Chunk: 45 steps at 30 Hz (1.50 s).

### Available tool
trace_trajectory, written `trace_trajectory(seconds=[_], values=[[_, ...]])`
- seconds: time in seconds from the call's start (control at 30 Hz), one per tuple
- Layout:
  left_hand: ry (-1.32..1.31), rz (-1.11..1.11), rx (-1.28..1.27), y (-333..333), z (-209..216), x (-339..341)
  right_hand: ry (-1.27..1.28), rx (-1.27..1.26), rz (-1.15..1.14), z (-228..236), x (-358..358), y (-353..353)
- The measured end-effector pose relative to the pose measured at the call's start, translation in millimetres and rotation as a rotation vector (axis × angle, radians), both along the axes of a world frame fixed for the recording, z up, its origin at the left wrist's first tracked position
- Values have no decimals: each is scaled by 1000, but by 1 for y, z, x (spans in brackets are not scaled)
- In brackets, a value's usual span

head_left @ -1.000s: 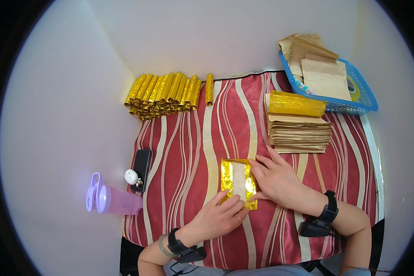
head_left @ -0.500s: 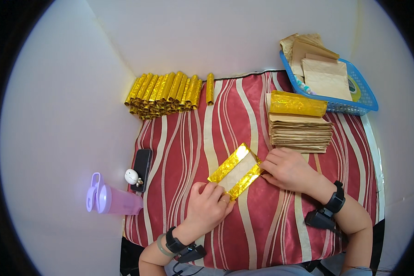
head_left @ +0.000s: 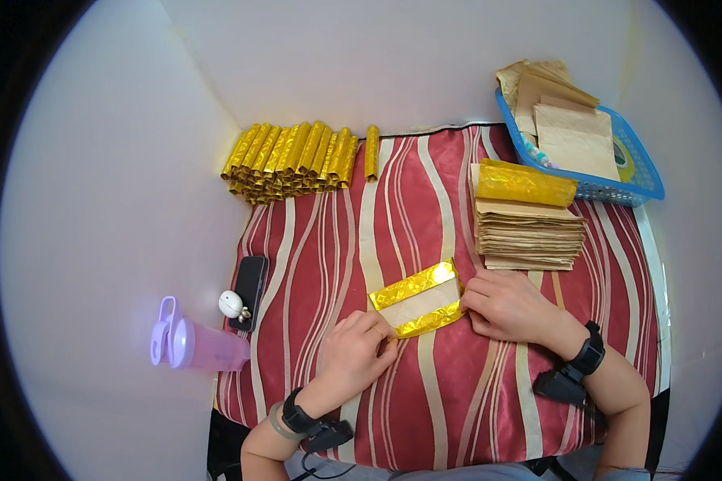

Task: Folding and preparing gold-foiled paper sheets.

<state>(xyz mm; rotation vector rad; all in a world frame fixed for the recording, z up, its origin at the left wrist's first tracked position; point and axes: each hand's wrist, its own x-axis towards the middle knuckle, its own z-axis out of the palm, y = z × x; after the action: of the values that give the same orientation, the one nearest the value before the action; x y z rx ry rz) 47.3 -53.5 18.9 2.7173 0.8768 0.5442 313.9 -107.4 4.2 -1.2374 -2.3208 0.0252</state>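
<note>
A: Both hands on the folded gold-foil paper sheet [head_left: 419,298], mid red striped worktop [head_left: 425,200]. Left hand [head_left: 359,346] pinches its lower-left end, right hand [head_left: 509,306] its right end.

B: Step?

A: Looks mid-fold. Next move likely needs both long gold edges kept aligned.

B: Surroundings?

A: Tan paper stack [head_left: 528,234] just behind right hand; finished gold foil rolls [head_left: 290,159] well apart, far left.

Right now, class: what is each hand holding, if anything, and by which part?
Both hold the folded gold-and-tan paper, flat on the striped cloth: the left hand at its near-left end, the right hand at its right end.
</note>
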Motion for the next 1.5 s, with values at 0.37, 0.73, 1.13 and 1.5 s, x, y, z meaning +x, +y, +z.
trace_trajectory(seconds=[0.37,0.73,1.13,1.5], values=[[-51,78,-160,3,-1,0,167,-188,-11,-3,4,1],[-42,246,-278,2,-5,3,240,-240,-103,-1,-4,2],[-40,228,-210,3,-7,5,226,-229,-152,4,-10,1],[32,-124,94,0,-18,5,-185,15,-73,2,-12,-22]])
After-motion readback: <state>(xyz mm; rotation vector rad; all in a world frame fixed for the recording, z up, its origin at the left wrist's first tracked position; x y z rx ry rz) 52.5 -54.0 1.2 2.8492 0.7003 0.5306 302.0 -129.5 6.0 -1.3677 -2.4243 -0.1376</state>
